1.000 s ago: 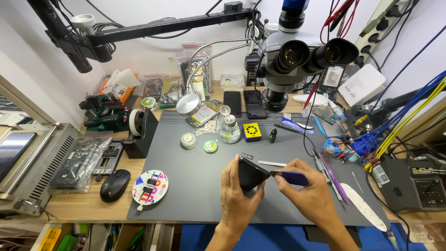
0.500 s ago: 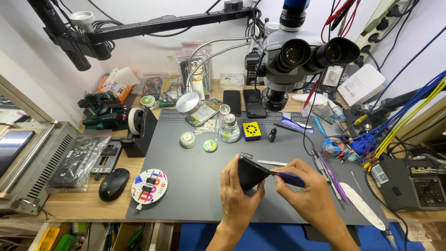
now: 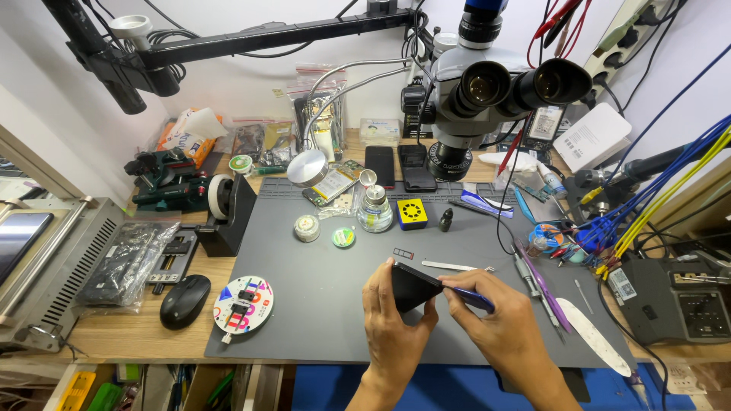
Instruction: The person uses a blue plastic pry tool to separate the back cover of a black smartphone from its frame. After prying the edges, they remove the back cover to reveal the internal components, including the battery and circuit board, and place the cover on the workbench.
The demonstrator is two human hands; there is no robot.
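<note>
My left hand [image 3: 392, 323] grips a black smartphone [image 3: 411, 285] and tilts it up on edge above the grey work mat [image 3: 320, 304]. My right hand [image 3: 499, 323] pinches a thin blue-handled tool [image 3: 474, 298] whose tip rests against the phone's right edge. Both hands are close together at the front middle of the mat. The phone's underside is hidden by my fingers.
A stereo microscope [image 3: 487, 91] hangs over the mat's back. Small jars, a glass bottle [image 3: 375, 213] and a yellow block [image 3: 412, 214] stand behind the hands. Tweezers [image 3: 457, 266] and screwdrivers lie to the right, a mouse [image 3: 183, 301] and a colourful round disc [image 3: 242, 304] to the left. Cables crowd the right side.
Almost nothing has changed: both hands keep the phone and tool in the same place, with only a slight shift of the view.
</note>
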